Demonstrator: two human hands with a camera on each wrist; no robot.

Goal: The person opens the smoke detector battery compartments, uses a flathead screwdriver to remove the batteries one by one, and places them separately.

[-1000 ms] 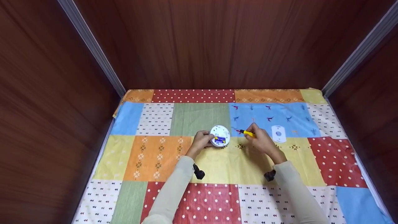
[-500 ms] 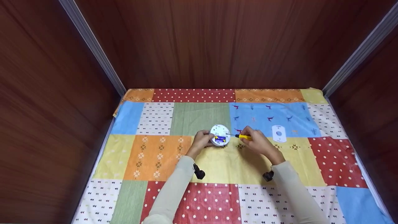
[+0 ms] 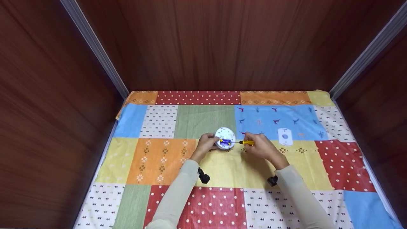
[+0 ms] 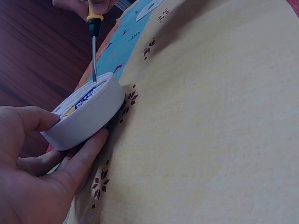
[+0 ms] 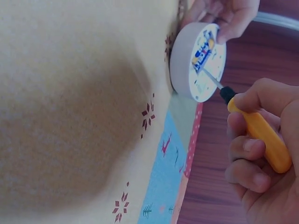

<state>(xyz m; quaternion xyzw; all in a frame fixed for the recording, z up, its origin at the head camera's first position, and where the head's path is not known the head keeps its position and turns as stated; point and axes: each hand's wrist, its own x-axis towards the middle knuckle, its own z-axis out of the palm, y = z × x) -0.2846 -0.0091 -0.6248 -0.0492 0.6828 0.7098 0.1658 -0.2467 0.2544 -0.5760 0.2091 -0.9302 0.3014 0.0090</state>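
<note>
A white round device (image 3: 225, 132) with blue batteries (image 3: 225, 142) in its face is held tilted up by my left hand (image 3: 205, 145). In the left wrist view the thumb lies at the rim beside the batteries, with the fingers beneath. My right hand (image 3: 261, 147) grips a screwdriver (image 5: 264, 137) by its yellow handle. The steel shaft points left, and its tip meets the device's face at the end of the batteries in both wrist views. How deep the tip sits cannot be made out.
A white plate with rounded ends (image 3: 285, 137) and a round mark at its centre lies right of the right hand. A patchwork-patterned cloth (image 3: 219, 203) covers the table. Dark wood panels (image 3: 203, 47) rise behind and on both sides.
The right hand and screwdriver have moved left and slightly nearer the body, bringing the tip from beside the device onto its face by the batteries. The left hand and device stay nearly still.
</note>
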